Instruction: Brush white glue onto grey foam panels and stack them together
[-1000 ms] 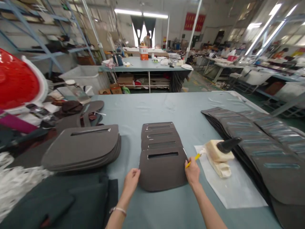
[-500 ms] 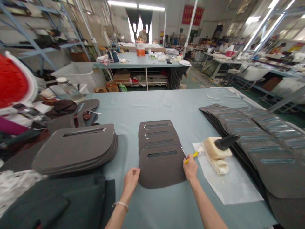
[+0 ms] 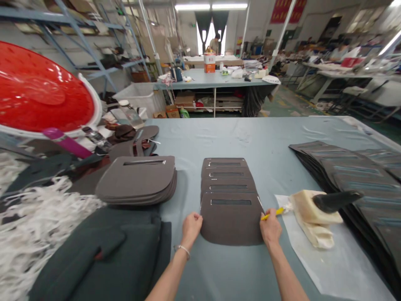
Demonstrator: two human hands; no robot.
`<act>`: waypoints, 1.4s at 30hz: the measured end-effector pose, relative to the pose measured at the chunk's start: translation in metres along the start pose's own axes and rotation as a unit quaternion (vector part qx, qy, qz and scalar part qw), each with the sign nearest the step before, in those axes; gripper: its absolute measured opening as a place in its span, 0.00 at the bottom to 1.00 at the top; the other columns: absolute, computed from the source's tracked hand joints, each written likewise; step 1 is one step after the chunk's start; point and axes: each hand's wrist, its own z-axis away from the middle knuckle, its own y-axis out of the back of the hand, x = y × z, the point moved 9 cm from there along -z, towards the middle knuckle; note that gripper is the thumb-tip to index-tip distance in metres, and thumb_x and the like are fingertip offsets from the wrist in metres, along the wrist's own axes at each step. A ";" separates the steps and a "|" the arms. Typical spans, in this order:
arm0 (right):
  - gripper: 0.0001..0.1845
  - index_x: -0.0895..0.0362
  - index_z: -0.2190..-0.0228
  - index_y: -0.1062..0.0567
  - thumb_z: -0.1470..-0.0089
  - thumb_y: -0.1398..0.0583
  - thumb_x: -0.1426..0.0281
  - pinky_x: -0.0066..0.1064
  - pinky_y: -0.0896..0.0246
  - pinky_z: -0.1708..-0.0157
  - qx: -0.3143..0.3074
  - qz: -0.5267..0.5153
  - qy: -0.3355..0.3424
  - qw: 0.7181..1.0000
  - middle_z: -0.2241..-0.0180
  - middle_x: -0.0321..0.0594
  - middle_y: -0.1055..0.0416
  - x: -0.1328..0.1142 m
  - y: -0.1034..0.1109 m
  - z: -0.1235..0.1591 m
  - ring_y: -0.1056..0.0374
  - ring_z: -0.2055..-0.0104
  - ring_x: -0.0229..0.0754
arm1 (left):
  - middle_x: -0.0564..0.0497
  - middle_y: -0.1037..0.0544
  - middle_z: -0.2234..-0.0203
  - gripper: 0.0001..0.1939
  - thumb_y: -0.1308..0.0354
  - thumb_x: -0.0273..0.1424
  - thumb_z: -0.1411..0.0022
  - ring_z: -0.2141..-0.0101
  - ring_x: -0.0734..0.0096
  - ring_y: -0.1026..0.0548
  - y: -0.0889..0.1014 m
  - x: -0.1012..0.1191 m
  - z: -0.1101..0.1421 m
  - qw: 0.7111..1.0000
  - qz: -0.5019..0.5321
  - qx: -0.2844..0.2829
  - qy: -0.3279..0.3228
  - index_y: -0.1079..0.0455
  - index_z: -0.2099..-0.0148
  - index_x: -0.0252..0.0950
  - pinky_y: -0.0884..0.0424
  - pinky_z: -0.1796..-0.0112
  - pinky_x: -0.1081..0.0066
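Four-sided dark grey panels with rounded corners and a slot each lie overlapped in a row in front of me. The nearest grey panel (image 3: 232, 223) lies on top of the row. At its left edge, my left hand (image 3: 192, 227) is closed, fingertips pinching the rim. My right hand (image 3: 270, 225) is at the opposite edge, fingers closed round a yellow-handled brush (image 3: 273, 213) whose whitish tip points right. Beside that tip, a cream-coloured block (image 3: 308, 205) with a black handle-like piece (image 3: 336, 201) rests on a white sheet (image 3: 326, 263).
A pile of slotted grey panels (image 3: 136, 179) stands left, behind folded dark green fabric (image 3: 125, 251) and tangled white strips (image 3: 59, 217). Fanned dark panels (image 3: 354, 171) cover the right side. A red basin (image 3: 46, 92) rises at far left. A person (image 3: 214, 44) is at a distant table.
My view has turned left, so the table and everything on it appear further right. Both hands stay at the front panel's edges, and the brush remains in my right hand.
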 end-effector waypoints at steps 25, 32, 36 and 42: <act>0.07 0.56 0.61 0.38 0.41 0.48 0.66 0.28 0.60 0.76 -0.022 0.010 -0.017 1.000 0.72 0.36 0.31 -0.004 0.006 0.001 0.33 0.71 0.38 | 0.48 0.20 0.69 0.13 0.49 0.39 0.41 0.68 0.69 0.25 -0.004 0.002 -0.002 0.998 -0.056 -0.029 -0.010 0.27 0.67 0.37 0.42 0.72 0.75; 0.09 0.54 0.60 0.39 0.41 0.48 0.65 0.29 0.57 0.75 -0.034 0.022 -0.018 0.999 0.70 0.37 0.30 -0.004 0.003 -0.002 0.32 0.70 0.40 | 0.49 0.21 0.71 0.12 0.48 0.39 0.42 0.69 0.70 0.26 -0.004 0.001 -0.002 0.997 -0.071 -0.012 0.000 0.28 0.68 0.38 0.43 0.73 0.75; 0.09 0.54 0.60 0.39 0.41 0.48 0.64 0.29 0.55 0.74 -0.043 0.027 -0.025 0.998 0.69 0.38 0.30 -0.003 0.000 -0.003 0.32 0.69 0.41 | 0.49 0.21 0.71 0.12 0.48 0.38 0.42 0.70 0.70 0.26 -0.002 0.004 -0.001 0.997 -0.077 -0.006 0.002 0.28 0.69 0.38 0.43 0.73 0.74; 0.09 0.55 0.60 0.38 0.41 0.48 0.64 0.29 0.53 0.73 -0.034 0.031 -0.016 0.999 0.69 0.39 0.30 -0.007 0.005 -0.001 0.31 0.69 0.41 | 0.47 0.21 0.69 0.13 0.49 0.39 0.42 0.69 0.68 0.25 0.000 0.009 0.003 0.995 -0.101 -0.011 -0.003 0.27 0.67 0.38 0.42 0.73 0.74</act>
